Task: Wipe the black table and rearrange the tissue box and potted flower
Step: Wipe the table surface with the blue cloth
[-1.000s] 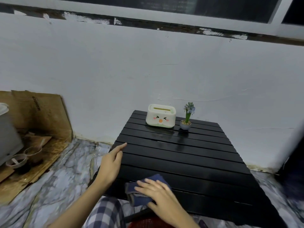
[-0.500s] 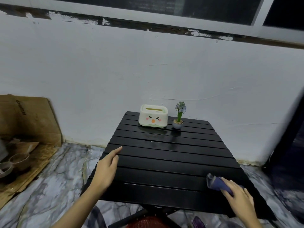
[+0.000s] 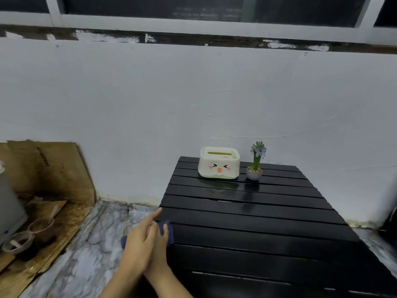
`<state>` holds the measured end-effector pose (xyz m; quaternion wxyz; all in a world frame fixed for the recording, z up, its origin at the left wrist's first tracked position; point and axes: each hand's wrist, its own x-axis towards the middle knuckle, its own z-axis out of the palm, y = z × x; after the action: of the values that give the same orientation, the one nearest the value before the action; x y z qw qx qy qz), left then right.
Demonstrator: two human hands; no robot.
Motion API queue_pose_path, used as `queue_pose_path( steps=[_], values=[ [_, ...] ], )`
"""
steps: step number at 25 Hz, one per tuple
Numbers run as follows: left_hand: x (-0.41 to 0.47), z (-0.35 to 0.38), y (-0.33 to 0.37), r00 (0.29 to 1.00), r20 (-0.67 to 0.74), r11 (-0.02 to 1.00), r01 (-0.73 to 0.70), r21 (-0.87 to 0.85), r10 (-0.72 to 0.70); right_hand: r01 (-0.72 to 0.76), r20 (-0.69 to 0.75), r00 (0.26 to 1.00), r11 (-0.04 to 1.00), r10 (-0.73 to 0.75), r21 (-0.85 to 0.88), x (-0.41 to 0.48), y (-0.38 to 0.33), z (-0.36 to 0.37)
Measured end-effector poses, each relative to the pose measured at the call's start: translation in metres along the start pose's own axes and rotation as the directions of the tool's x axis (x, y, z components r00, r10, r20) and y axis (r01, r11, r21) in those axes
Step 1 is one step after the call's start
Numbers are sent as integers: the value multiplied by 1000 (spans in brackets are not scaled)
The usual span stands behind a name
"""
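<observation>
A black slatted table (image 3: 257, 222) stands against the white wall. At its far edge sits a white tissue box (image 3: 219, 162) with a cartoon face, and just to its right a small potted flower (image 3: 255, 166) with a blue bloom. My left hand (image 3: 139, 241) rests at the table's left edge with the fingers stretched out and holds nothing. My right hand (image 3: 160, 244) lies partly under it and presses a blue cloth (image 3: 168, 231) onto the table's left side. Most of the cloth is hidden by both hands.
Worn cardboard (image 3: 49, 173) leans on the wall at the left, with a grey appliance (image 3: 8, 207) and glass cups (image 3: 32, 233) in front of it. The floor (image 3: 90, 254) is marbled tile. A dark object (image 3: 390, 224) stands at the right edge.
My right hand has swept the blue cloth from the table's right front corner across to the left edge, beside my left hand. The view has shifted to the left.
</observation>
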<state>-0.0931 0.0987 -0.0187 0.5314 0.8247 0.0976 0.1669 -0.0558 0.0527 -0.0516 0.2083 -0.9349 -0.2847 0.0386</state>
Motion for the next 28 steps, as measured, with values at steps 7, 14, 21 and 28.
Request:
queue_pose_path(
  steps=[7,14,21,28],
  values=[
    [11,-3,-1,997,-25,993,-66,99,68,-93,-204,972,987,118,128,52,77,-30],
    [12,18,8,999,19,992,-52,114,50,-469,-479,748,876,460,110,-23,261,-115],
    [-14,19,-9,1000,29,994,3,108,-6,-750,-624,303,584,720,309,-136,329,-155],
    [-24,9,-11,998,-8,994,66,91,-66,-472,-584,629,849,513,237,-73,164,-63]
  ],
)
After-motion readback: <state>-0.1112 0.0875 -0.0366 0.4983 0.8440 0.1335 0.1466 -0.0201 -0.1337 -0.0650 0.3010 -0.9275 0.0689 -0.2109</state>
